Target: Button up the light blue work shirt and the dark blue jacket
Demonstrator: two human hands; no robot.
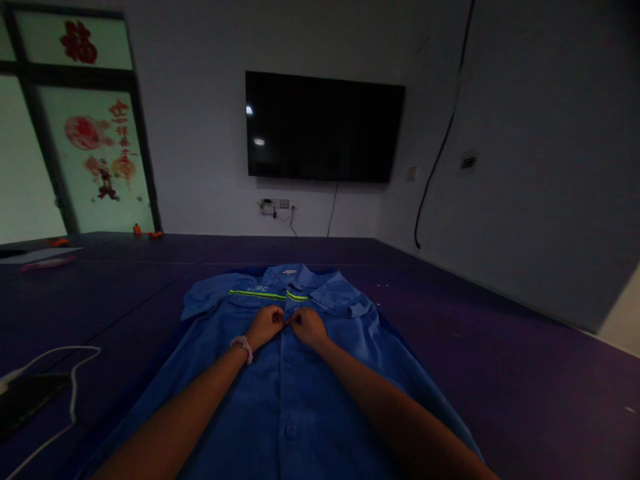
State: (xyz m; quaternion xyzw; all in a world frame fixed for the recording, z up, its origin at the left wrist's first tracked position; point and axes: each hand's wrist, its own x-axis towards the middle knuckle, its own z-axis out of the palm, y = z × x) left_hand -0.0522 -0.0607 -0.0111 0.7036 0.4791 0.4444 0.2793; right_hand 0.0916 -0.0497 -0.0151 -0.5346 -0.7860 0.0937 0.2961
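Observation:
A blue short-sleeved work shirt [330,387] lies spread out face up, its collar at the far end and a yellow-green stripe across the chest. My left hand [267,323], with a pale scrunchie [243,345] on the wrist, pinches the front placket just below the stripe. Meeting it from the other side, my right hand [307,325] has its fingers closed on the same spot of the placket. The fingertips of both hands nearly touch and hide what lies between them. Nearer to me, a button [291,430] shows on the shirt front.
The shirt lies on a wide dark purple surface [445,320]. At the left, a dark phone-like device [33,400] lies beside a white cable [74,383]. Small orange objects [147,231] sit near the glass door. A television [325,127] hangs on the far wall.

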